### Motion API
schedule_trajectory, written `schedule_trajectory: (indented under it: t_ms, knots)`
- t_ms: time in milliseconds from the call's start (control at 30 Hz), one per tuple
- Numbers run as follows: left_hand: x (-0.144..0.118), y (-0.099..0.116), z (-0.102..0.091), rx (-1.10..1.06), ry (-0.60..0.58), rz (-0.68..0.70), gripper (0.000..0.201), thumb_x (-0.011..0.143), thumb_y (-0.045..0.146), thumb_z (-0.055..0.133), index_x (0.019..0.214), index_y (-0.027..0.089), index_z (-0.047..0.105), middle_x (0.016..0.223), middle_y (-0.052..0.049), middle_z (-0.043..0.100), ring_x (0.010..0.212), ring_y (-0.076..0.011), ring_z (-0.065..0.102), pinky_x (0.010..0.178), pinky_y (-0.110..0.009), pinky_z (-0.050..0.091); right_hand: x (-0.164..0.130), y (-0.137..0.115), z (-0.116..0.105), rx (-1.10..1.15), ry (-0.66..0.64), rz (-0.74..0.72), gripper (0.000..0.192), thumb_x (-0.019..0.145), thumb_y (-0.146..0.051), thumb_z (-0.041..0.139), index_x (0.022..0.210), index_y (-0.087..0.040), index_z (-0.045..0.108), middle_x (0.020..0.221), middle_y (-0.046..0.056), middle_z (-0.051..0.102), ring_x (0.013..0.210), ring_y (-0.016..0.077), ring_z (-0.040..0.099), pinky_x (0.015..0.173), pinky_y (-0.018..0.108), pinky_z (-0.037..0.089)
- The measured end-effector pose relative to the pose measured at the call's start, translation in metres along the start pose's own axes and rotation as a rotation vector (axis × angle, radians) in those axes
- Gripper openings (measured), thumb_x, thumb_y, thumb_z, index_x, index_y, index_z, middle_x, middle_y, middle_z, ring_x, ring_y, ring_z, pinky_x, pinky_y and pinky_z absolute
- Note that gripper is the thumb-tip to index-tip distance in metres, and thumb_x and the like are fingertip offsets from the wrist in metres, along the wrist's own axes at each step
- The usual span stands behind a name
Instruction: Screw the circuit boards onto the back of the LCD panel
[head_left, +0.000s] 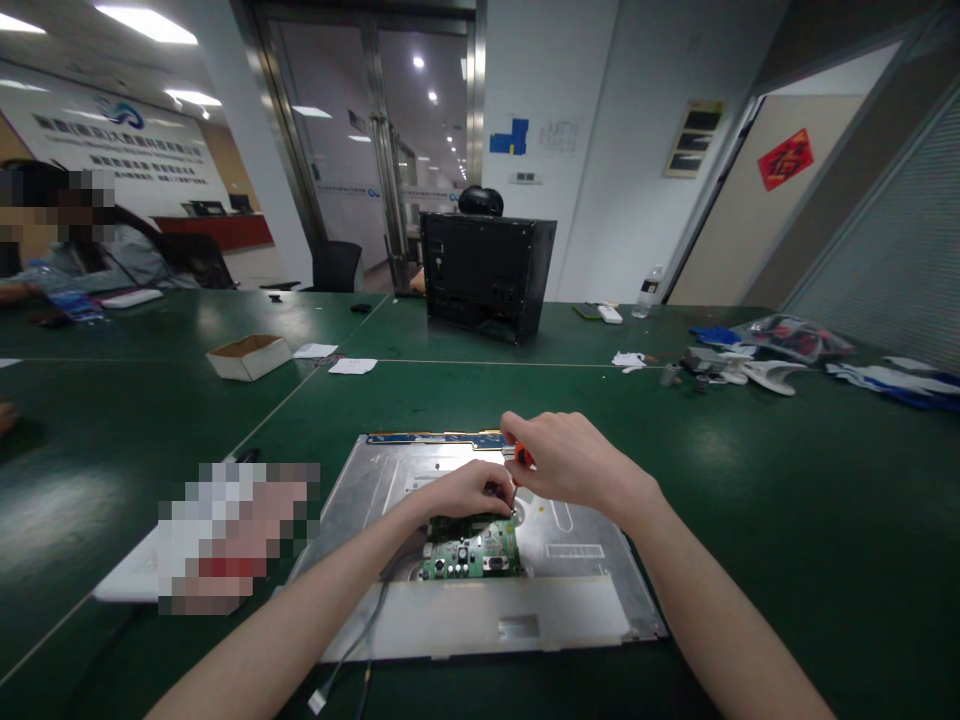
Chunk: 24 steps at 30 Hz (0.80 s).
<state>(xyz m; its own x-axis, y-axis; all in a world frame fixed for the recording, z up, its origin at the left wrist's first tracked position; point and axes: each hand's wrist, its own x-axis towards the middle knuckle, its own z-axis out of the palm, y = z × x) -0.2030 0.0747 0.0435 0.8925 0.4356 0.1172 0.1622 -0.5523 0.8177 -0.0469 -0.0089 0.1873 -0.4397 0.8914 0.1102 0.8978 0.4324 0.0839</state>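
Note:
A display panel lies with its silver metal back facing up in front of me. Fixed near its middle is a green circuit board. My right hand is closed round the red-orange handle of a screwdriver, whose shaft points down at the board's upper right corner. My left hand rests over the board's top edge, thumb and fingers pinched beside the screwdriver tip; what they hold, if anything, is hidden. A thin blue board strip runs along the panel's far edge.
Grey cables with a white plug trail off the panel's near left. A small open box and a black monitor-like case stand farther back. Bags and loose parts lie at right. Another person sits at far left.

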Motion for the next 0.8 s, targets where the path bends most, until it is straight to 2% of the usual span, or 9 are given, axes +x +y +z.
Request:
schedule_trajectory:
  t_ms: [267, 500, 600, 800]
  knots:
    - [0.0004, -0.0034, 0.0014, -0.016, -0.011, -0.012, 0.016, 0.076, 0.028, 0.068, 0.080, 0.013, 0.068, 0.078, -0.002, 0.066, 0.072, -0.0140, 0.058, 0.066, -0.021, 0.041, 0.0001, -0.0001, 0.0031, -0.020, 0.000, 0.008, 0.018, 0.082, -0.035, 0.049, 0.094, -0.021, 0.050, 0.072, 0.002, 0.064, 0.062, 0.0178, 0.059, 0.047, 0.027, 0.019]
    - [0.0000, -0.0019, 0.0008, -0.045, -0.018, 0.005, 0.014, 0.076, 0.027, 0.068, 0.080, 0.013, 0.066, 0.077, -0.001, 0.065, 0.073, -0.0138, 0.058, 0.067, -0.021, 0.042, -0.0006, 0.0016, 0.0008, -0.009, -0.040, 0.020, 0.027, 0.085, -0.046, 0.047, 0.093, -0.020, 0.052, 0.076, 0.004, 0.065, 0.066, 0.0191, 0.060, 0.049, 0.027, 0.023]
    - [0.0000, -0.0027, 0.0005, -0.018, -0.015, 0.010, 0.012, 0.076, 0.025, 0.068, 0.078, 0.013, 0.067, 0.076, -0.001, 0.064, 0.073, -0.0134, 0.058, 0.068, -0.021, 0.042, 0.0000, 0.0019, 0.0015, -0.025, -0.048, 0.032, 0.023, 0.086, -0.042, 0.046, 0.092, -0.020, 0.053, 0.075, 0.004, 0.064, 0.065, 0.0187, 0.060, 0.049, 0.027, 0.022]
    - [0.0008, -0.0088, 0.0023, -0.006, -0.001, -0.013, 0.014, 0.074, 0.025, 0.070, 0.082, 0.013, 0.068, 0.079, -0.001, 0.066, 0.074, -0.0143, 0.058, 0.067, -0.021, 0.042, -0.0029, 0.0011, 0.0009, 0.053, -0.024, -0.075, 0.023, 0.079, -0.029, 0.051, 0.100, -0.020, 0.047, 0.078, 0.002, 0.064, 0.064, 0.0165, 0.058, 0.048, 0.026, 0.022]
